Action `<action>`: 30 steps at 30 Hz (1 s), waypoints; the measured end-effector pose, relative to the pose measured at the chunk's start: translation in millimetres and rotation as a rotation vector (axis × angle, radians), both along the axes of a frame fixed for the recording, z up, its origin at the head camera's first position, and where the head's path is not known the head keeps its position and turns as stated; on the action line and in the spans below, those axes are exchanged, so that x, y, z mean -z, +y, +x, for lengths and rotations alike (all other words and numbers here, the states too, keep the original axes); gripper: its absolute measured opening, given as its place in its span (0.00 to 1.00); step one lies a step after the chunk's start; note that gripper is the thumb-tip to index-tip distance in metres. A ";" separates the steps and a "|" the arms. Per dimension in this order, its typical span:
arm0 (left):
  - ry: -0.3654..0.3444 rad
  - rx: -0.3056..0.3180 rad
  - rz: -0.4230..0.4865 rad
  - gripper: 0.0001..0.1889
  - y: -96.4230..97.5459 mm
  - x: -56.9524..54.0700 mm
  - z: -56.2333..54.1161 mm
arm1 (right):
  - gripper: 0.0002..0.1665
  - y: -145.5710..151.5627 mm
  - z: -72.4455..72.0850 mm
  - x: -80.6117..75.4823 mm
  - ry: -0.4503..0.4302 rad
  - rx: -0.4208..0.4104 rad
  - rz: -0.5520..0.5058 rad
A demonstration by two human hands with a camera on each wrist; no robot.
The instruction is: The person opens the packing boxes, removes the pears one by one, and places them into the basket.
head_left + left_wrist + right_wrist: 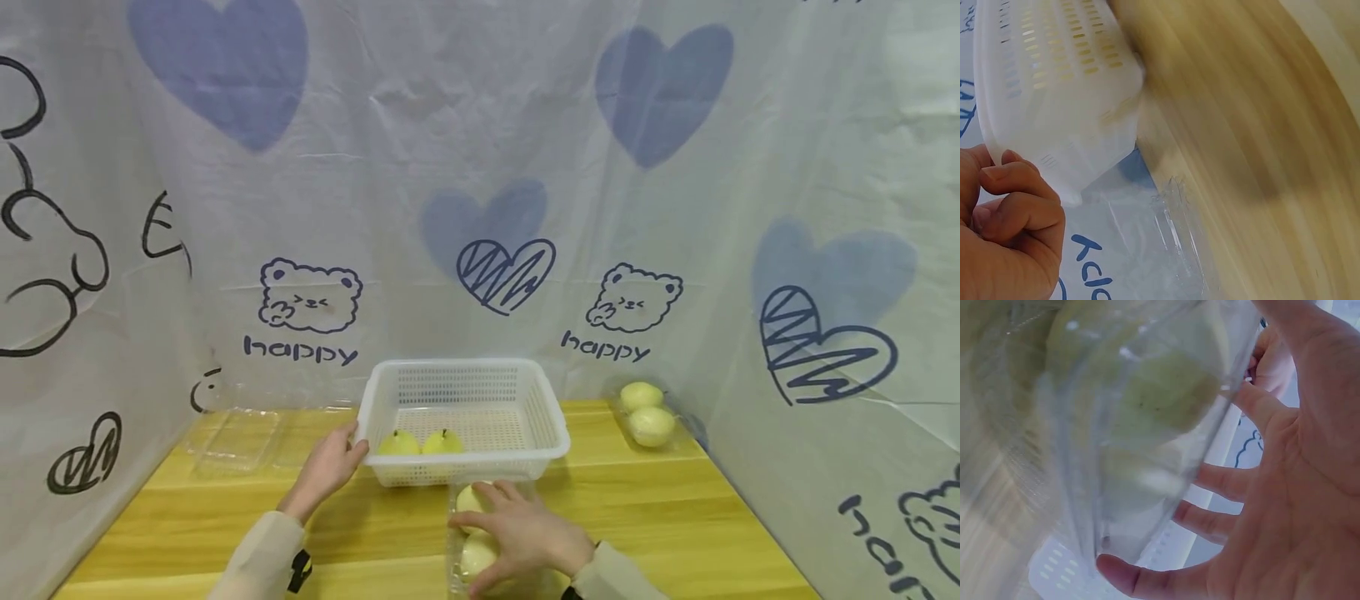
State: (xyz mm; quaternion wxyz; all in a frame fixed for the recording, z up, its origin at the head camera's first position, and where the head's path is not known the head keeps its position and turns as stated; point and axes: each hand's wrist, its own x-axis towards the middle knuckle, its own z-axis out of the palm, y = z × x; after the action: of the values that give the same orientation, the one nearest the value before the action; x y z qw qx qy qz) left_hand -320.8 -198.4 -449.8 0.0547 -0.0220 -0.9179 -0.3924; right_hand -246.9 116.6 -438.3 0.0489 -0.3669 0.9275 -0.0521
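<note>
A white plastic basket with slotted walls stands at the back middle of the table, two yellow pears lying at its front left. My left hand grips the basket's left rim; in the left wrist view its curled fingers pinch that rim. In front of the basket is a clear plastic box holding two pears. My right hand spans this box from above and holds it by its edges. Through the plastic, pears show in the right wrist view.
At the back right another clear box holds two pears. A clear plastic box lies at the back left. The wooden table is enclosed by a printed white sheet behind and on both sides.
</note>
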 end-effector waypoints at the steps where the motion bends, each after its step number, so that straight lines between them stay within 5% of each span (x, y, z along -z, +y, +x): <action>1: 0.005 0.003 -0.005 0.27 0.4 0.5 -0.8 | 0.49 -1.3 -0.1 0.9 0.017 0.001 0.010; 11: 0.064 -0.008 -0.053 0.25 -1.4 3.4 1.3 | 0.50 -10.2 -0.7 2.8 0.118 -0.054 0.061; 30: 0.043 0.003 -0.048 0.24 -0.3 0.3 0.6 | 0.51 -8.7 -11.8 5.7 0.088 -0.111 0.063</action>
State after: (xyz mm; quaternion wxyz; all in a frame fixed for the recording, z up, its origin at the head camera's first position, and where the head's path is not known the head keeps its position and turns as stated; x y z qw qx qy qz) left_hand -320.2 -198.7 -450.1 0.0732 -0.0332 -0.9257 -0.3697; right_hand -258.7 107.9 -443.9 0.0226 -0.4178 0.9082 -0.0040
